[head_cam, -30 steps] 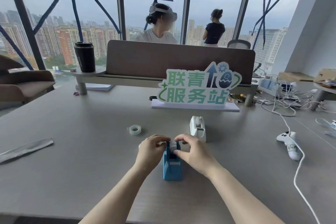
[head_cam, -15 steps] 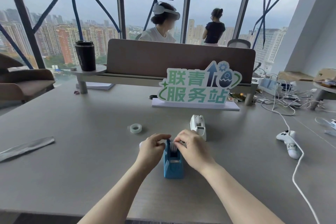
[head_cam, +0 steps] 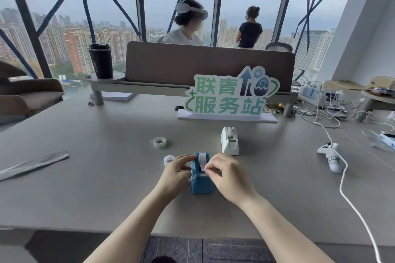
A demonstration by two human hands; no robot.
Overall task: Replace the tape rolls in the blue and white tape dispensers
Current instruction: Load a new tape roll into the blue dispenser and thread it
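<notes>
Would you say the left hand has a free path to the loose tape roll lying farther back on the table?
Probably yes. The tape roll lies in the open, beyond and a little left of the left hand, with only bare table between. That hand is at the blue dispenser, so it would have to let go first.

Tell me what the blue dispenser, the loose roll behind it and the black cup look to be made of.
Blue tape dispenser: probably moulded plastic, with a flat, even colour and matte faces. Loose tape roll: clear glossy film, since the table shows through its pale ring. Black cup: smooth, slightly shiny shell, either plastic or coated metal; the view cannot settle which.
</notes>
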